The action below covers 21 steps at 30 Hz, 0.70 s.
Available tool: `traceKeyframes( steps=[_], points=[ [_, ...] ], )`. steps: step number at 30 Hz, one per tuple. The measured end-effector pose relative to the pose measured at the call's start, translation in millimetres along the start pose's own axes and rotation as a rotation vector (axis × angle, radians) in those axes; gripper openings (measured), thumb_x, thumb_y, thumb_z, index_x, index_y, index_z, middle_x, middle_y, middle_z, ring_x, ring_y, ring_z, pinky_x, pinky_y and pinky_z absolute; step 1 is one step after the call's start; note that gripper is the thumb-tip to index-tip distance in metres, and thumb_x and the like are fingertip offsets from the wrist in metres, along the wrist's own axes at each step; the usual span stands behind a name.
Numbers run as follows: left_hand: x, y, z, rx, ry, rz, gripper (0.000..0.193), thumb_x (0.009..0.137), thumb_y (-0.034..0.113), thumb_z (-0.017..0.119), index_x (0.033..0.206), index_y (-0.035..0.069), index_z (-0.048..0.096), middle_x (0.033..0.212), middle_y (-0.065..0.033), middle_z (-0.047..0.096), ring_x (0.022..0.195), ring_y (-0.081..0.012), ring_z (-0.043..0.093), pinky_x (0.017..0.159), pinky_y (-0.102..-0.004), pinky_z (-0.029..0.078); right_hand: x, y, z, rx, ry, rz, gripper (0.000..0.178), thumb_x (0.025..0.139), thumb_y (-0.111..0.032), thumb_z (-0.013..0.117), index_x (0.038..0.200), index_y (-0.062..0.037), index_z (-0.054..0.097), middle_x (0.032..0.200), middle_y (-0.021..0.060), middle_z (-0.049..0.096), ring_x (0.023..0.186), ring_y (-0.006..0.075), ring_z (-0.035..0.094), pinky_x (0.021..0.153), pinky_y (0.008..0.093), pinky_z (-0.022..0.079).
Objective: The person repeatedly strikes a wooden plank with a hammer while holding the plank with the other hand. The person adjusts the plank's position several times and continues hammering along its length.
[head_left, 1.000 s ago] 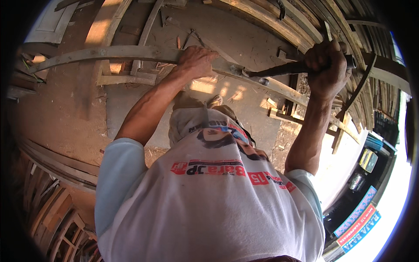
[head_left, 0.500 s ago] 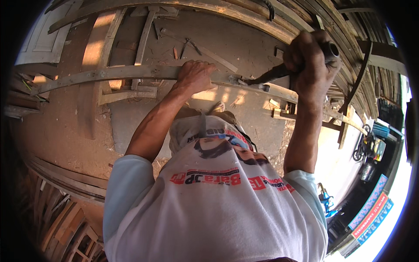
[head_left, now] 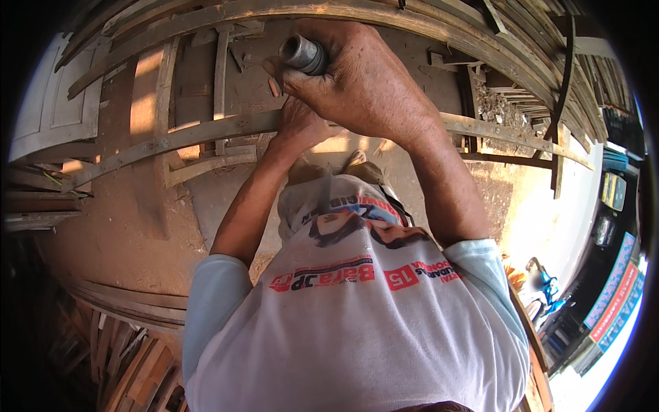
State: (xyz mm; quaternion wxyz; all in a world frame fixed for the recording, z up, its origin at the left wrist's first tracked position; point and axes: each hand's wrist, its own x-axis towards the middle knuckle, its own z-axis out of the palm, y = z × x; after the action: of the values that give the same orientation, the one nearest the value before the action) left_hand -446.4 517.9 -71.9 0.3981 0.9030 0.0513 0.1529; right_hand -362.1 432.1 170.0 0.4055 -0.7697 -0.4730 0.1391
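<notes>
daylight pours in hardest from the right, where the ground (head_left: 539, 199) beyond the wood burns out to near white and loses all detail. the work area is dimmer and brownish, with warm sun patches on the upright board (head_left: 144, 89) at left and small ones on the floor (head_left: 237, 199). the right hand (head_left: 367, 86) is well lit and reasonably sharp; the left hand (head_left: 300, 125) sits in deeper shade. the fisheye bows the long wooden strip (head_left: 199, 132), and the corners sink into black, with a bluish fringe along the right rim.
</notes>
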Motion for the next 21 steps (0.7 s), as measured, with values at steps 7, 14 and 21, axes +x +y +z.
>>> traceKeyframes(
  steps=[7, 14, 21],
  points=[
    [-23.2, 102.8, 0.8, -0.438, -0.084, 0.192, 0.082, 0.079, 0.042, 0.085, 0.141, 0.001, 0.050, 0.130, -0.0226, 0.059, 0.125, -0.0409, 0.055, 0.104, -0.0546, 0.042, -52.0, 2.7, -21.4, 0.375, 0.213, 0.181, 0.050, 0.093, -0.051, 0.078, 0.095, -0.0029, 0.062, 0.072, 0.0050, 0.057, 0.063, 0.0105, 0.055, 0.053, 0.0278, 0.045],
    [-59.2, 94.6, 32.9, -0.508, -0.190, 0.186, 0.027, 0.080, 0.014, 0.080, 0.100, 0.008, 0.063, 0.084, -0.0131, 0.065, 0.083, -0.0370, 0.069, 0.073, -0.0461, 0.054, -185.4, 44.6, -48.4, 1.168, 0.012, 0.078, 0.111, 0.075, -0.102, 0.038, 0.102, 0.0026, 0.063, 0.090, 0.0145, 0.060, 0.083, 0.0283, 0.064, 0.082, 0.0459, 0.052],
    [-55.9, 117.7, 34.9, 0.042, -0.592, 0.465, 0.014, 0.079, 0.014, 0.068, 0.091, 0.009, 0.067, 0.077, -0.0080, 0.066, 0.082, -0.0281, 0.070, 0.076, -0.0437, 0.052, -294.2, 73.9, -64.8, 0.333, -0.507, 0.852, 0.064, 0.087, -0.033, 0.084, 0.131, 0.0053, 0.058, 0.124, 0.0233, 0.067, 0.116, 0.0316, 0.066, 0.096, 0.0407, 0.054]
  ],
)
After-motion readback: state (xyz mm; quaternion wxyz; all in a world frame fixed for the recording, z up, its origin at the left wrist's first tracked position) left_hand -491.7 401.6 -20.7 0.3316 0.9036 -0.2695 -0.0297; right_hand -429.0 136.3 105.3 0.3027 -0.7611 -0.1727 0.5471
